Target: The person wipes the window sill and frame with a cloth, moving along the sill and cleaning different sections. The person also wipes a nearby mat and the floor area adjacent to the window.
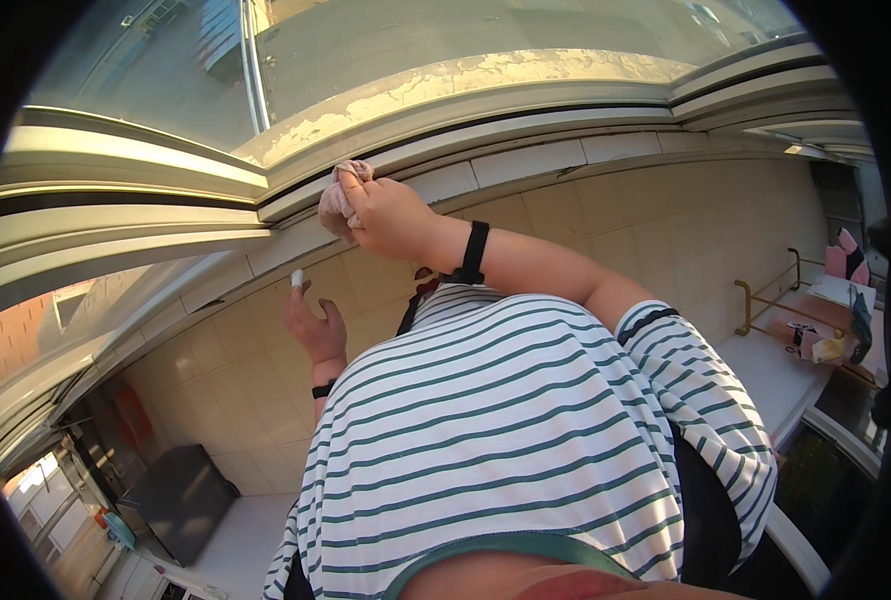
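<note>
- Beyond the right fingertips, the pale window frame (pixel 525 112) runs off to both sides, its grooves narrow; a folded edge of fabric would probably reach into them better than a loose bunch.
- Below the fingers of both hands, the tiled wall (pixel 655 220) drops away, offering little to lean on.
- Just beneath the right fingers, the tile ledge (pixel 530 160) follows the frame; strokes along its length should suit it best.
- Around the cloth, the right hand (pixel 395 215) is closed, fingers grasping it; firm, even pressure seems wise.
- Left of and lower than the right fingers, the left hand (pixel 320 325) is released, fingers loosely bent, free to steady the body.
- Within the right fingers, the cloth (pixel 337 208) lies crumpled at the ledge, near the frame corner; whether it presses there I cannot tell.
- On one left fingertip, a white cover (pixel 297 278) is best kept dry.
</note>
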The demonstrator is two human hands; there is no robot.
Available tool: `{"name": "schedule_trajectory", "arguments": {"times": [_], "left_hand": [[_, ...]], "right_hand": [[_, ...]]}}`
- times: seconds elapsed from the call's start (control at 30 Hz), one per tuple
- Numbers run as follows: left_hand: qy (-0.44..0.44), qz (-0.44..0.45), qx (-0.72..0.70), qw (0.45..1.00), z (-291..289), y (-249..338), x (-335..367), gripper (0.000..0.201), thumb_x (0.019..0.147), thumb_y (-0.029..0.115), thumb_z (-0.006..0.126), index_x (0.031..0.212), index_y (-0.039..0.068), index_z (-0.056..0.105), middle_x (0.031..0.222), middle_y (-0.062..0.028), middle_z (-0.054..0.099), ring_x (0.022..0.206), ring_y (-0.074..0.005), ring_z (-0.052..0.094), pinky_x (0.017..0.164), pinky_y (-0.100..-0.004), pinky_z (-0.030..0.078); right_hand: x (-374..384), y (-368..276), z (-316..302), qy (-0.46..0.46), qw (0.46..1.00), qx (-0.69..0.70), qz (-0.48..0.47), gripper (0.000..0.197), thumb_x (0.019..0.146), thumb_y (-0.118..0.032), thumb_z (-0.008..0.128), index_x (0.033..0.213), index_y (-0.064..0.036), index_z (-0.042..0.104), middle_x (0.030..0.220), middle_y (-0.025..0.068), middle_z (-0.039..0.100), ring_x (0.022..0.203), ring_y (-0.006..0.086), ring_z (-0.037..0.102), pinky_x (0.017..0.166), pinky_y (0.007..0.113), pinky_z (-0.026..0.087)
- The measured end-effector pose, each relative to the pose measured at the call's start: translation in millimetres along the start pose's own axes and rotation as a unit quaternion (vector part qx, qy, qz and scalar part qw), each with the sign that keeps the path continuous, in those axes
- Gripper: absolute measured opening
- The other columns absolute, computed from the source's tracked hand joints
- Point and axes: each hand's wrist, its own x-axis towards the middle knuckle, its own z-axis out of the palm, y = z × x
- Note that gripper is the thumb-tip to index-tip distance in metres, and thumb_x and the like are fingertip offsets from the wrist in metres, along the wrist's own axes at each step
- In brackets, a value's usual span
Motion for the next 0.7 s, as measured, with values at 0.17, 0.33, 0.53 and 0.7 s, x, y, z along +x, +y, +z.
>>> {"name": "schedule_trajectory", "arguments": {"times": [0.17, 0.33, 0.53, 0.7], "left_hand": [[0.030, -0.003, 0.002, 1.000, -14, -13, -3, 0.061, 0.085, -0.001, 0.065, 0.144, -0.001, 0.051, 0.127, -0.0163, 0.069, 0.118, -0.0372, 0.062, 0.104, -0.0478, 0.045], [0.020, 0.003, -0.038, 0.999, -8, -17, 6, 0.058, 0.086, -0.001, 0.064, 0.142, -0.002, 0.050, 0.127, -0.0176, 0.069, 0.119, -0.0397, 0.062, 0.100, -0.0496, 0.046], [0.012, 0.075, -0.038, 0.996, 16, -8, 38, 0.056, 0.087, -0.002, 0.064, 0.141, -0.002, 0.050, 0.124, -0.0173, 0.069, 0.116, -0.0392, 0.062, 0.101, -0.0510, 0.046], [-0.004, 0.169, -0.056, 0.984, 29, 10, 67, 0.047, 0.087, -0.005, 0.064, 0.133, -0.001, 0.053, 0.116, -0.0151, 0.070, 0.109, -0.0376, 0.061, 0.101, -0.0505, 0.045]], "right_hand": [[-10, 14, -42, -0.058, 0.959, 0.243, 0.133, 0.062, 0.093, -0.022, 0.077, 0.145, -0.0029, 0.049, 0.105, 0.0217, 0.074, 0.100, 0.0371, 0.074, 0.082, 0.038, 0.058], [-69, 51, -114, 0.045, 0.933, 0.244, 0.261, 0.039, 0.104, -0.032, 0.069, 0.122, 0.0017, 0.064, 0.084, 0.0110, 0.070, 0.080, 0.0175, 0.064, 0.073, 0.035, 0.053], [-148, 86, -211, 0.201, 0.868, 0.132, 0.434, 0.047, 0.106, -0.044, 0.064, 0.107, 0.0026, 0.071, 0.078, 0.0074, 0.064, 0.076, 0.0106, 0.051, 0.070, 0.031, 0.049], [-204, 129, -241, 0.337, 0.804, -0.108, 0.477, 0.049, 0.104, -0.040, 0.066, 0.117, 0.0076, 0.068, 0.092, 0.0153, 0.070, 0.078, 0.0141, 0.063, 0.073, 0.034, 0.053]]}}
